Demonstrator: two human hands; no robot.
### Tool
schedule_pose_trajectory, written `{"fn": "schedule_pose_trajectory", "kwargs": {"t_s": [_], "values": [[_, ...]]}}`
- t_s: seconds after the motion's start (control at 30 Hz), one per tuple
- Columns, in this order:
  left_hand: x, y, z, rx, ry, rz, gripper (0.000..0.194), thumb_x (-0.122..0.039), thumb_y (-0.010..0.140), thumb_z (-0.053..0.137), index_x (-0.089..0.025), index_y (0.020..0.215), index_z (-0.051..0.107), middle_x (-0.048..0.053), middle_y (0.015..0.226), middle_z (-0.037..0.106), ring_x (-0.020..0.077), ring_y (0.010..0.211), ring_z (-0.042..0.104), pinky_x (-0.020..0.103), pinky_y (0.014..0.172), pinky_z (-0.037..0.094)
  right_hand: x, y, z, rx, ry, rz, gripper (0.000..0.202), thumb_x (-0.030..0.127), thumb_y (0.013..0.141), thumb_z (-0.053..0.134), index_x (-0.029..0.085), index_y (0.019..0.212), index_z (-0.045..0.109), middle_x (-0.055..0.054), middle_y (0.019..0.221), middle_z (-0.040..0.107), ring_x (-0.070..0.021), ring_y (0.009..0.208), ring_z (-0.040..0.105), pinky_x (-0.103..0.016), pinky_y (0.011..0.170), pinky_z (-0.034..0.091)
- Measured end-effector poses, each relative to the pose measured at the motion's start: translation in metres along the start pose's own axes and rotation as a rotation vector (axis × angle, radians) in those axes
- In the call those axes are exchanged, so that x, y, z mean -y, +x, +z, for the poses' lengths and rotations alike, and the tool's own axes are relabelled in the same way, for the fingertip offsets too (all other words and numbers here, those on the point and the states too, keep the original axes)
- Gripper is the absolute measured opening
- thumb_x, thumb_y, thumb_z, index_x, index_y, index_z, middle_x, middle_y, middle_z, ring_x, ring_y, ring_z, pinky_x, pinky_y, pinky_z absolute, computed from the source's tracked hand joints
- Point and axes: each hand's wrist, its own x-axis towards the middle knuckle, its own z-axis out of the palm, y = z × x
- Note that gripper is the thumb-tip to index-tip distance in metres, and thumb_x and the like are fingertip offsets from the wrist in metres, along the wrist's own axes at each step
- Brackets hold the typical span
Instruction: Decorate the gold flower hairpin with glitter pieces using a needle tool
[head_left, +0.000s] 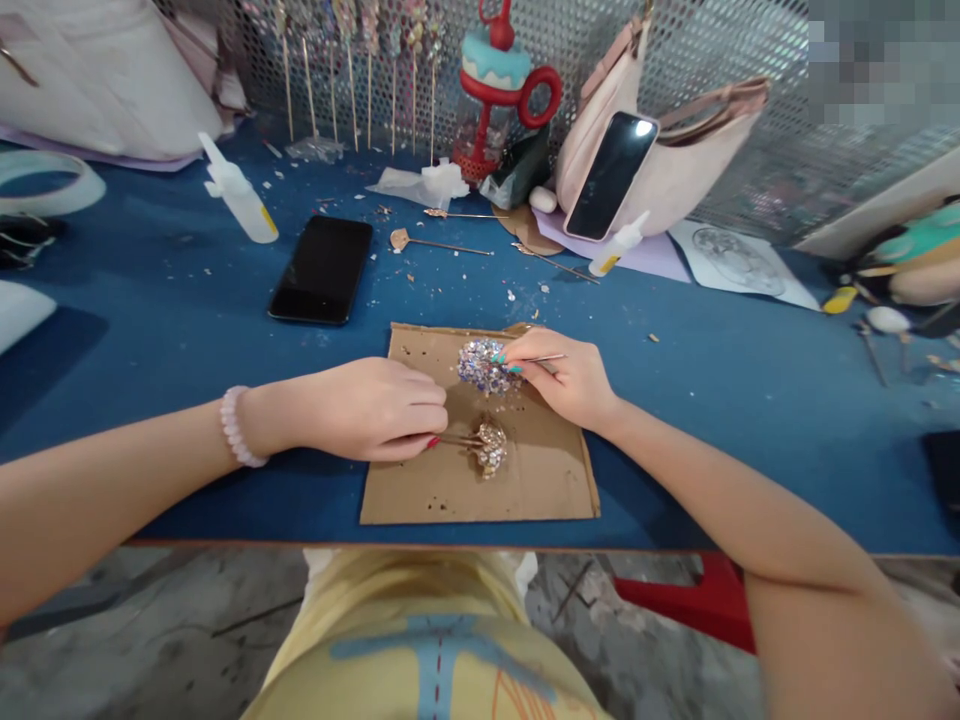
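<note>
On a brown cardboard sheet (540,480) lies a small pile of glittering blue and silver beads (480,366). My right hand (566,378) pinches a thin metal tool (546,358), its tip at the right side of the pile. Below the pile is a gold, fan-shaped hairpin (491,448) covered with clear stones. My left hand (382,410) has its fingers closed round the hairpin's stem, left of the jewelled head, and rests over the cardboard's left edge.
A black phone (322,270) and a glue bottle (244,200) lie behind my left hand. Further back are several hairpins (446,245), a red and blue cup (491,90), a propped phone (611,178), a second glue bottle (617,247) and a pink bag (690,170).
</note>
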Motion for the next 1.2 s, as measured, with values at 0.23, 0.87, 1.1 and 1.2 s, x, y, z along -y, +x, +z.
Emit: {"fn": "schedule_pose_trajectory", "kwargs": {"t_s": [0.23,0.87,1.1,1.2], "values": [[0.0004,-0.0012,0.0004,0.015,0.018,0.001,0.027,-0.021,0.104,0.044,-0.020,0.082,0.059,0.002,0.075,0.061,0.0156,0.066,0.051,0.031,0.062,0.038,-0.0001,-0.0010,-0.0012,-0.011,-0.005,-0.011,0.018,0.029,0.104,0.058,0.025,0.097,0.074,-0.003,0.092,0.080,-0.0170,0.088,0.076,-0.034,0.086,0.060],[0.0012,-0.0023,0.0017,0.010,0.017,0.007,0.025,-0.021,0.105,0.044,-0.019,0.084,0.059,0.002,0.077,0.061,0.0164,0.067,0.050,0.031,0.063,0.037,-0.0001,-0.0016,-0.0005,-0.008,-0.039,-0.026,0.022,0.032,0.107,0.054,0.024,0.096,0.072,-0.003,0.089,0.079,-0.0163,0.085,0.074,-0.033,0.081,0.059],[0.0009,-0.0019,0.0015,0.014,0.027,0.004,0.028,-0.022,0.105,0.042,-0.019,0.083,0.059,0.002,0.076,0.061,0.0158,0.066,0.050,0.031,0.062,0.037,-0.0005,-0.0024,-0.0017,-0.004,-0.032,0.014,0.025,0.037,0.107,0.053,0.024,0.096,0.072,-0.003,0.092,0.078,-0.0174,0.089,0.074,-0.034,0.085,0.058],[0.0007,-0.0012,0.0010,0.012,0.032,0.004,0.030,-0.022,0.106,0.041,-0.019,0.083,0.059,0.002,0.076,0.061,0.0158,0.066,0.050,0.031,0.062,0.038,-0.0008,-0.0021,-0.0008,-0.002,-0.012,-0.014,0.022,0.033,0.106,0.055,0.024,0.098,0.073,-0.003,0.091,0.078,-0.0169,0.088,0.074,-0.033,0.084,0.058]]}}
